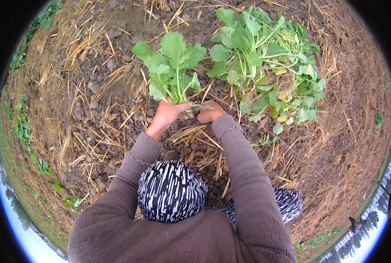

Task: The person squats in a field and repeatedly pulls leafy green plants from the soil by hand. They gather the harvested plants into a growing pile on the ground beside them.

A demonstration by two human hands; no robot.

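My left hand grips a small bunch of leafy green seedlings by the stems, with the broad leaves pointing away from me. Close beside it on the right, my right hand has its fingers curled at the thin pale root ends of the bunch. Both hands are low over the soil, and my right fingertips are partly hidden. A large heap of similar uprooted seedlings lies to the right of the bunch, some of its leaves yellowed.
Cloddy brown soil strewn with dry straw surrounds me. A thin string crosses the ground diagonally past my hands. My patterned trouser knee is bent below my arms. Rows of green plants grow at the left. A distant person appears lower right.
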